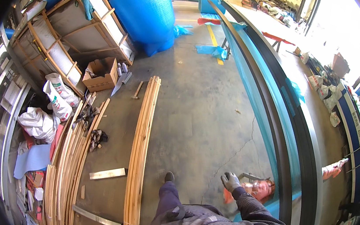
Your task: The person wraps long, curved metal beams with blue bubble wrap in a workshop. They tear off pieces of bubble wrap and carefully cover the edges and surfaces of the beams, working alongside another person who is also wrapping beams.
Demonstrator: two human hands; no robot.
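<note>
Red-wrapped trestle (259,189) stands near right, seemingly running under long dark profiles (307,165), its padding probably there to protect their finish. From the left: timber strips (139,152) lie bundled lengthwise on the floor, perhaps to stay straight; the gloved right hand (230,181), part-open, fingers loosely curled, seems empty beside the wrapping, contact unclear; the left hand isn't visible.

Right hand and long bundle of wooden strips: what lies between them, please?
In the head view, cracked grey floor and, nearer the strips, a dark shoe show between the gloved right hand and the bundle of wooden strips.
</note>
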